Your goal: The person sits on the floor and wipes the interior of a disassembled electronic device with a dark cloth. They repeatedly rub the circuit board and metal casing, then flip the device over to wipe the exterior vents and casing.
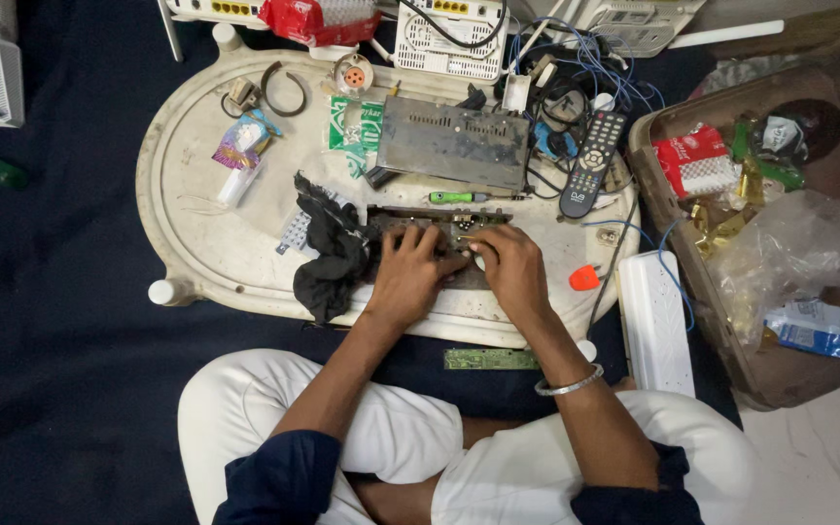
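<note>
Both hands, left [408,275] and right [509,267], fingers curled pressing flat green circuit board [439,226], crumpled black cloth [332,253] beside, oval cream tray [196,224]

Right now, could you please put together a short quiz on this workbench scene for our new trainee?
1. True or false: both hands rest on the circuit board at the front of the white tray.
2. What lies directly left of the left hand? A) a black cloth B) a remote control C) a power strip
3. Fill in: the screwdriver between the board and the metal box has a ____ handle.

Key
1. True; the right hand is on it too.
2. A, the black cloth.
3. Green.
</note>
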